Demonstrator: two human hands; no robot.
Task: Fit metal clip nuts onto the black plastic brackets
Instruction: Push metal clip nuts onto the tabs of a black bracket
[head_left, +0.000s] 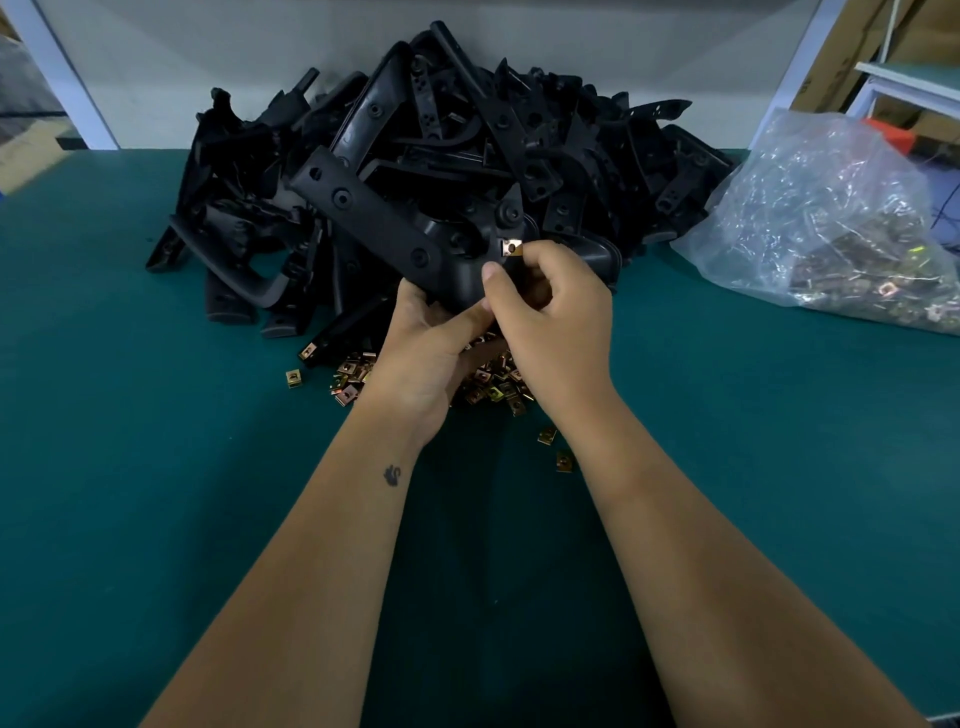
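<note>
— Green matting covers the bench; where's the work?

— Centre frame. The left hand grips the held bracket from below, fingers curled round it. The right hand pinches a clip nut at the bracket's tab, thumb and fingertips pressed together.

— How to seat it well?

— I'd slide it on square, hole over hole, until it stops.

— Materials?

— Matte moulded plastic, ribbed and angular; thin, brassy folded metal. Loose clip nuts lie under the hands, the bracket heap above, a crinkly clear bag at right.
</note>
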